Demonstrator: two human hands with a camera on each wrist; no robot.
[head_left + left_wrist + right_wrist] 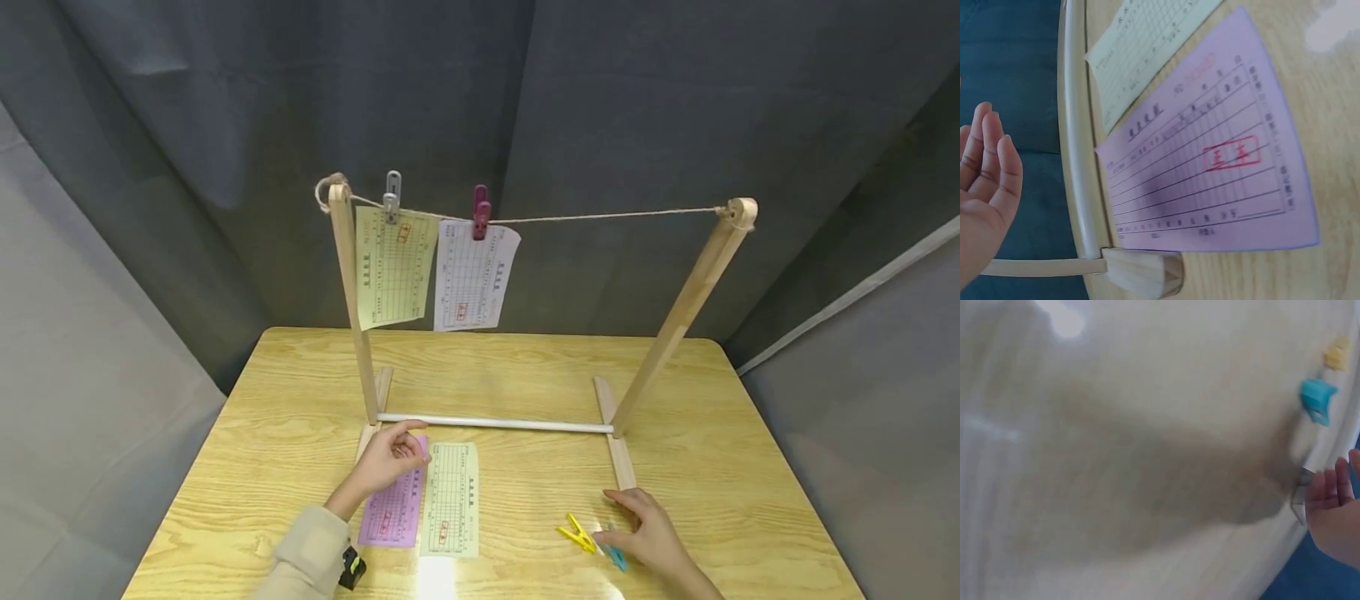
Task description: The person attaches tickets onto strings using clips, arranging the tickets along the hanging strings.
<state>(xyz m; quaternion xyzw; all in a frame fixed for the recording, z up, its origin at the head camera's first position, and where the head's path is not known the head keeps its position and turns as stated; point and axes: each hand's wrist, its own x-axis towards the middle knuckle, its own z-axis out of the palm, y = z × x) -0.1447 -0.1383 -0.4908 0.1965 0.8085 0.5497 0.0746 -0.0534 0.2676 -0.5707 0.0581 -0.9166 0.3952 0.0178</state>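
My left hand (390, 458) sat loosely curled over the top edge of the purple slip (393, 500), holding nothing; the left wrist view showed the fingers (991, 156) relaxed, off the paper. The purple slip lay flat on the table (262, 433), touching the pale green slip (452, 498) beside it, just in front of the rack's white crossbar (495, 423).

My right hand (651, 533) was open, fingers spread flat on the table, next to the yellow peg (576, 533) and blue peg (615, 557). No grip on either.

On the string (600, 217): grey peg (392, 197) held a yellow slip (393, 267), maroon peg (481, 212) held a white slip (472, 279).
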